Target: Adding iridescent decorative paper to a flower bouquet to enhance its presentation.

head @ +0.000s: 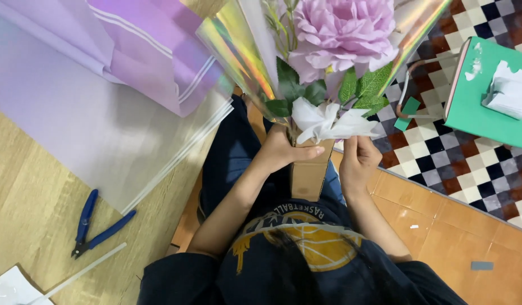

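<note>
My left hand grips the top of a brown cardboard holder that stands on my lap. Out of it rises a large pale purple flower with green leaves, wrapped in iridescent cellophane. My right hand pinches a piece of white tissue paper that is bunched at the base of the flower stems. Both hands sit close together at the holder's upper edge.
Sheets of lilac wrapping paper lie on a wooden table at left, with blue pliers and a white stick. A green box holding white tissue stands at right on a checkered mat.
</note>
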